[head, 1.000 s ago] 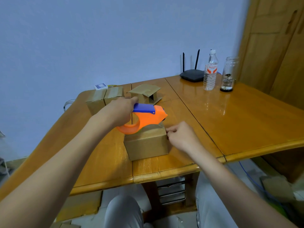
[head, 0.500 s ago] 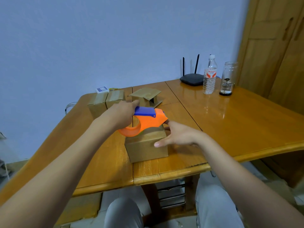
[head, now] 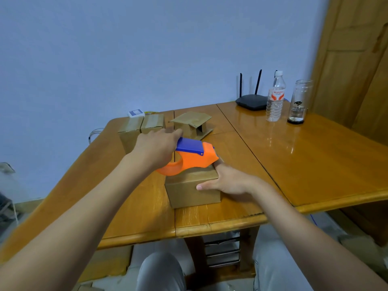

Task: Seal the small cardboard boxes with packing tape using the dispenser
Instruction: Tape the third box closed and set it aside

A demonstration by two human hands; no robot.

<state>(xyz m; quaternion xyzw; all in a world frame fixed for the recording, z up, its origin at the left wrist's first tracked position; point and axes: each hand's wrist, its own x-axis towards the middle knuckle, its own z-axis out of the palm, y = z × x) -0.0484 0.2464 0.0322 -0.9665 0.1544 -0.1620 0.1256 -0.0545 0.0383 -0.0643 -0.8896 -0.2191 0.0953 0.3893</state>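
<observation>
Standing across the whole lower view is the wooden counter [head: 315,160], made of joined panels with a glossy top. Near its front edge sits a closed cardboard box [head: 189,192]. On the top of this box rests the orange and blue tape dispenser [head: 189,156], its orange nose pointing to the right. The left hand [head: 156,148] grips the dispenser from behind, with the fingers curled around the blue handle. The right hand [head: 226,179] lies spread against the right side of the box, the thumb straight across the near face and one finger reaching up to the top edge just under the nose of the dispenser. Behind, two taped boxes [head: 140,127] stand side by side, touching each other, and beside them an open box [head: 192,124] with its flaps raised. At the far right stand a black router [head: 251,100], a water bottle [head: 275,97] and a glass jar [head: 299,101], close together.
</observation>
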